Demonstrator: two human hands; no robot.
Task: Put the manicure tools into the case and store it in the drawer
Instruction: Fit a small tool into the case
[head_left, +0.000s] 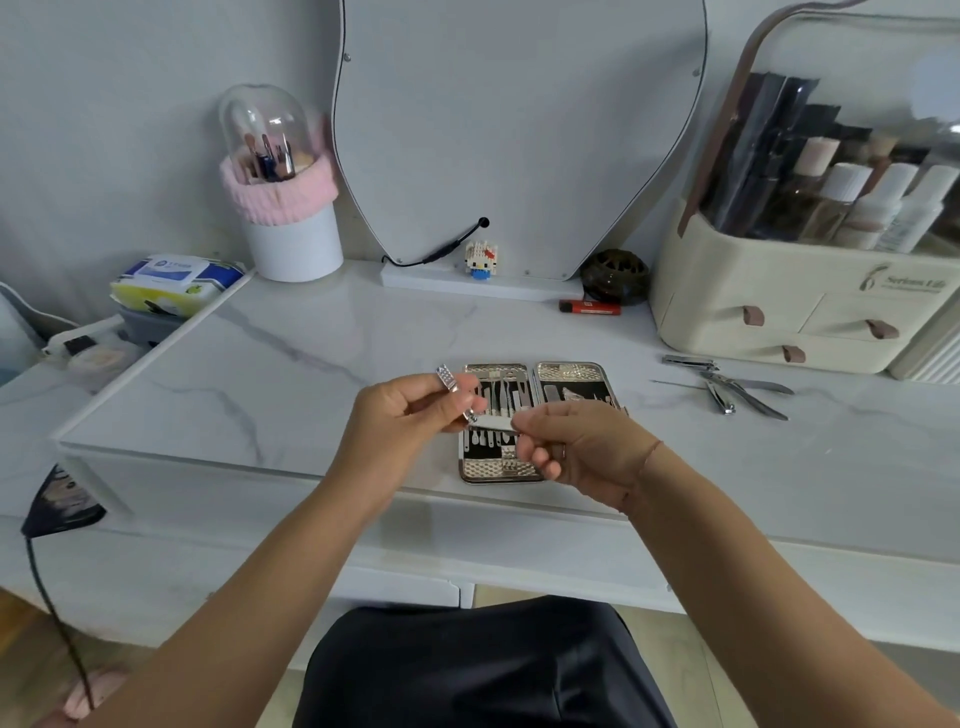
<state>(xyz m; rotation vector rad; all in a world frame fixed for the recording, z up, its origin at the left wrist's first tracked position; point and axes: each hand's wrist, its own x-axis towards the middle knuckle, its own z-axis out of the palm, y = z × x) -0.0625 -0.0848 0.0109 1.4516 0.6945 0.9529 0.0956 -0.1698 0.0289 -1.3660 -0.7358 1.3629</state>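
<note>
Marble-patterned white stone, glossy and grey-veined, forms the worktop (291, 364). On it, near the front edge, lies the manicure case (540, 374), opened flat like a book: two rounded-rectangle halves with shiny, quilted metallic borders and black lining. Slim steel tools sit in a row in the left half; the right half is partly hidden behind the right hand.

Both hands are raised just above the case and share one nail clipper (470, 402). The left hand (400, 431) pinches the clipper's lever, a flat strip with a dimpled, textured end that tilts up and to the left. The right hand (582, 447) grips the clipper's smooth body between thumb and fingers, the other fingers curled in.

To the right, well apart from the case, loose tools (727, 384) rest on the stone: a flat clipper, nippers with curved handles, and a thin needle-like pick.

Farther back stand a cream plastic organiser (769, 312) with small drawers and brown loop pulls, a white cup (293, 244) with a fluffy pink band and clear dome, and a red lighter (589, 307).
</note>
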